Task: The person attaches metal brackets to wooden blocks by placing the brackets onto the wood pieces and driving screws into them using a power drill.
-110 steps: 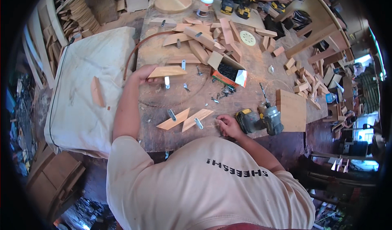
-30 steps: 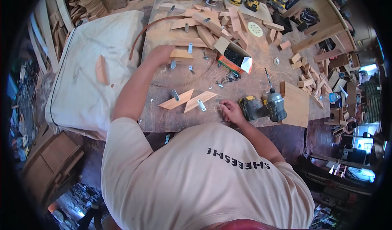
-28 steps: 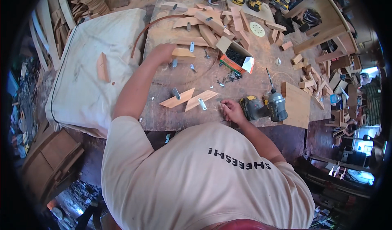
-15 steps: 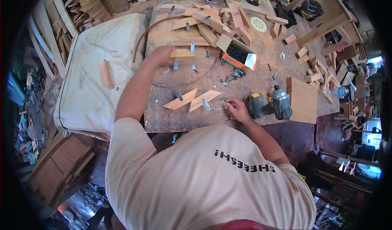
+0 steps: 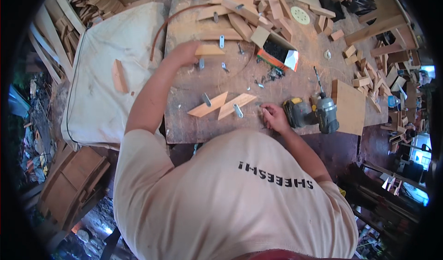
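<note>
My left hand (image 5: 185,53) reaches across the bench, its fingers closed on the left end of a small wooden block (image 5: 210,51). Just below that block lies a metal bracket (image 5: 201,63); a second bracket (image 5: 222,41) rests above it. Close to my body are two slant-ended wooden pieces (image 5: 202,108) (image 5: 233,108), each with a small metal bracket on it. My right hand (image 5: 274,117) rests by the bench's near edge with fingers curled together; whatever they hold is too small to make out. Immediately right of it lies a cordless drill (image 5: 325,114) with a bit fitted.
An open box of dark screws (image 5: 277,52) stands mid-bench, with loose screws spilling beside it. Wooden offcuts (image 5: 242,27) pile up behind, more (image 5: 367,77) at right. A flat board (image 5: 347,106) lies beyond the drill. Left, a cloth-covered surface (image 5: 108,38) carries one wood piece (image 5: 119,76).
The whole view has shifted slightly, with the bench things sitting a little higher and further right. Both hands stay by the same things; the left keeps its hold on the wooden block.
</note>
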`<state>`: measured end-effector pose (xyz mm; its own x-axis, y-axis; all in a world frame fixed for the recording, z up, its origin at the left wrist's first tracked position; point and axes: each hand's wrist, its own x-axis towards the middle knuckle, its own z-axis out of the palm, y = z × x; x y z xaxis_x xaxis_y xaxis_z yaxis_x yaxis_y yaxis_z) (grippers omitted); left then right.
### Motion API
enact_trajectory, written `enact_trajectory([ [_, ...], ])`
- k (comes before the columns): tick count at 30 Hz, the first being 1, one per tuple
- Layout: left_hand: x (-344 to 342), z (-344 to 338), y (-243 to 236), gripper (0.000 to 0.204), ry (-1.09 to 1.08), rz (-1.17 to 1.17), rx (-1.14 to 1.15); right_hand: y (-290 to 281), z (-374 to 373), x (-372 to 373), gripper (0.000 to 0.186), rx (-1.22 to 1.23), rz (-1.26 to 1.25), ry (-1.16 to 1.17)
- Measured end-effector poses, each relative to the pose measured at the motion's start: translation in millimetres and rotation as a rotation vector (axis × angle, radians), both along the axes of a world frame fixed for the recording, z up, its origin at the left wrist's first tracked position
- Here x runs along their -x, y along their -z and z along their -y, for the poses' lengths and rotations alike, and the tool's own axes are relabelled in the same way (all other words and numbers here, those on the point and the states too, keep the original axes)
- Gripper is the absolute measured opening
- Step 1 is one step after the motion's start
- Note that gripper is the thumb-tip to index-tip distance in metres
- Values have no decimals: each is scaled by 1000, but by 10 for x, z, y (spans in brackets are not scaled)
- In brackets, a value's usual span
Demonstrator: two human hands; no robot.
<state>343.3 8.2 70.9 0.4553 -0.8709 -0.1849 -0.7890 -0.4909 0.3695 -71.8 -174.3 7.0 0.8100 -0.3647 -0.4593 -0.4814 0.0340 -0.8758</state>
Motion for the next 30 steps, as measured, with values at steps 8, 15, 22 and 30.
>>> enact_trajectory([
  [8,779,-190,-364,54,1,89,495,-39,3,-84,22,7,-10,73],
  [15,2011,-218,24,57,268,-233,411,-77,8,-100,22,-1,-54,60],
  [22,2124,-180,306,60,233,-84,352,-83,38,-119,23,29,-42,3],
  [30,2347,-274,276,54,163,-137,470,-78,3,-95,21,24,11,-1],
])
